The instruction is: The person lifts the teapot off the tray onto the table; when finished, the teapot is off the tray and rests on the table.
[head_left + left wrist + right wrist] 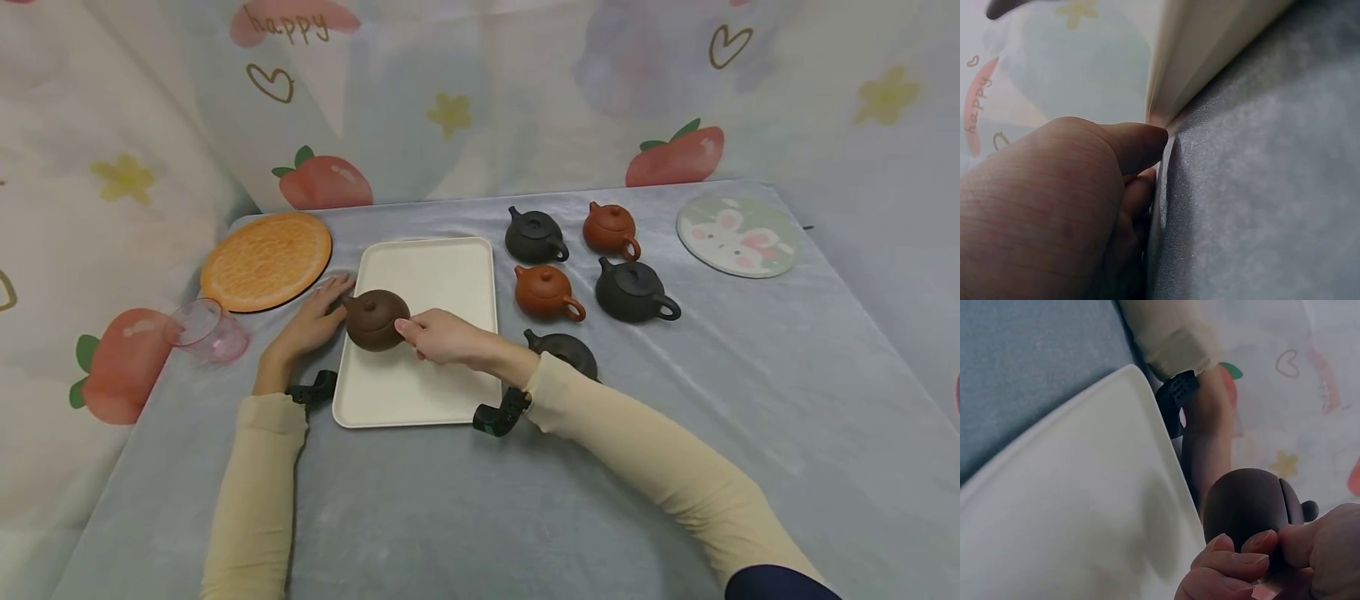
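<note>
My right hand point(448, 337) grips a dark brown teapot point(373, 322) by its handle, which is hidden behind the fingers. The teapot hangs above the left side of a cream tray point(427, 402), its spout toward the left. In the right wrist view its rounded body point(1244, 501) shows in front of the fingers, and a shadow falls on the tray. Flat on the cloth, my left hand point(309, 325) rests beside the tray's left edge. The left wrist view shows that thumb right at the tray's wall point(1194, 56).
Right of the tray stand reddish-brown teapots point(543, 292) point(609, 227) and black teapots point(534, 237) point(633, 292); another black teapot point(566, 348) is partly covered by my right arm. A round orange mat point(266, 260) and pink glass point(217, 337) lie left, a rabbit mat point(738, 237) right.
</note>
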`<state>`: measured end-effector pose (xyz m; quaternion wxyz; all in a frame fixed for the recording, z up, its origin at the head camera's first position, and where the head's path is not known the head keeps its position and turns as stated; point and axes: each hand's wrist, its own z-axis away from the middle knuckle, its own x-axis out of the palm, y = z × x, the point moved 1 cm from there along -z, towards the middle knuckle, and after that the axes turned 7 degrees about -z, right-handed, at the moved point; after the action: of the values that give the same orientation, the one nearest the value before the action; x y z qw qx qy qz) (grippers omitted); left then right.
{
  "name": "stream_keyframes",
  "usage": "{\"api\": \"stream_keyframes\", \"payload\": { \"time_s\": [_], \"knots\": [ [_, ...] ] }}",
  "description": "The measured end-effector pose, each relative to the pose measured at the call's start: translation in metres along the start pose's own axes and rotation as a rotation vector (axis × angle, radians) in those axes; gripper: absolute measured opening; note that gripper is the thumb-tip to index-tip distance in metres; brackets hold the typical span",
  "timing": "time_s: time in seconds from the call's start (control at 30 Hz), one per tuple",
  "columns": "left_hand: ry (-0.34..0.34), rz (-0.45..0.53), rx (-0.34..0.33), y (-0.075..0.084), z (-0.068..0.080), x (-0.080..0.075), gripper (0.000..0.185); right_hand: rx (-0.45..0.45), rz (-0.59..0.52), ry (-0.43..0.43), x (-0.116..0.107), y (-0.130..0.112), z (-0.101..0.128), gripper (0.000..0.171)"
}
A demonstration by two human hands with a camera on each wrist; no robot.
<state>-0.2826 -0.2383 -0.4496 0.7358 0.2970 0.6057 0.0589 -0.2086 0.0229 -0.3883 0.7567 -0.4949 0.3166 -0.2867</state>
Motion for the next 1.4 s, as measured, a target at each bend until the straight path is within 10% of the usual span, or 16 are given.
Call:
{"api": "stream_keyframes", "payload": {
  "time_s": [1.4],
  "knots": [
    [-0.005,0.003,0.016,-0.001,0.001,-0.002,0.056,-0.005,0.140,-0.065,-0.013,0.018,0.062,0.045]
  ]
}}
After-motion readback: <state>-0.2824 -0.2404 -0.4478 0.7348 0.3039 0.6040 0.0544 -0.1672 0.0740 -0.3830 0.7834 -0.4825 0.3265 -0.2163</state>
